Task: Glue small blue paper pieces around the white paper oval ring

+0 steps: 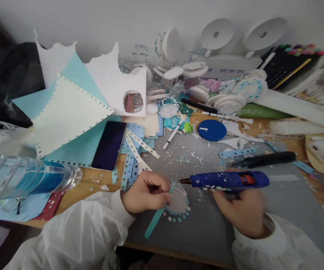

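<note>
My right hand (240, 210) is closed around a blue hot glue gun (220, 180) lying level, its dark nozzle pointing left. Between the thumb and fingers of my left hand (147, 191), a turquoise stick (155, 222) slants down to the left. The stick's upper end meets the nozzle tip above a pale disc (178, 200) on the grey cutting mat (206, 232). Small white and blue paper stars edge the disc. My left fingers cover part of its left side.
A dark phone (109, 146), punched paper strips (138, 150) and a lying water bottle (32, 176) are to the left. Behind stand white discs (173, 45), a blue oval (212, 130) and a white pen (173, 134). A black-handled tool (274, 159) lies beyond the glue gun.
</note>
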The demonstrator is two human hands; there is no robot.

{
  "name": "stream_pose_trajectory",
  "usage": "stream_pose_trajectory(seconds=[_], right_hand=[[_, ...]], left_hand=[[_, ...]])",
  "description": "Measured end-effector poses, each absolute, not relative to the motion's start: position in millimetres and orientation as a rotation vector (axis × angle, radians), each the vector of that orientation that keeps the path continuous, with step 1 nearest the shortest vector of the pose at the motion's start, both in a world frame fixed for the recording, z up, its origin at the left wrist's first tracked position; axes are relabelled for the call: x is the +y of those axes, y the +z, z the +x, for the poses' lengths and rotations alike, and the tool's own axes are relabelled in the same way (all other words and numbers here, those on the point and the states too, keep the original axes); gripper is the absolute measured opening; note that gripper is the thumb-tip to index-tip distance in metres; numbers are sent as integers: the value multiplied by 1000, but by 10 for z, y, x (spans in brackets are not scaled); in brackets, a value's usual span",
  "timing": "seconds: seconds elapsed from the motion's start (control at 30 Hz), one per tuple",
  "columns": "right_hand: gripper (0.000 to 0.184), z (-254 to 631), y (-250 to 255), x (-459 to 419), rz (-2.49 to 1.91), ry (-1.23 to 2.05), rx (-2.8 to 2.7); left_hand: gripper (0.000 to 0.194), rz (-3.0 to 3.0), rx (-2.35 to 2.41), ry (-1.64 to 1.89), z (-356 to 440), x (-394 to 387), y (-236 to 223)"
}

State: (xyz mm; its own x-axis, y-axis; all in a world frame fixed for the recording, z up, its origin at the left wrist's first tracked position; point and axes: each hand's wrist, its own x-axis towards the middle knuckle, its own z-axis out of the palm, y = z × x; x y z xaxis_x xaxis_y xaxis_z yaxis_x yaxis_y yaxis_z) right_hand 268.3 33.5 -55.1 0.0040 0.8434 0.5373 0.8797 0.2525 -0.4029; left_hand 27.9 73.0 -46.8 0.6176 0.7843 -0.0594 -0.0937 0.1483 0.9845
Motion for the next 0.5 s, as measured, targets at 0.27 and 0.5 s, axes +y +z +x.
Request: stream_pose_trajectory(seconds=[0.27,0.5], right_hand=[[11,2688,-528,331,-1532,-51,-1828],[18,2736,-546,339,-1588,-228,-1693]], left_hand=[[30,1272,685,703,274,739,-477],[30,1318,713,684,266,764,-468]])
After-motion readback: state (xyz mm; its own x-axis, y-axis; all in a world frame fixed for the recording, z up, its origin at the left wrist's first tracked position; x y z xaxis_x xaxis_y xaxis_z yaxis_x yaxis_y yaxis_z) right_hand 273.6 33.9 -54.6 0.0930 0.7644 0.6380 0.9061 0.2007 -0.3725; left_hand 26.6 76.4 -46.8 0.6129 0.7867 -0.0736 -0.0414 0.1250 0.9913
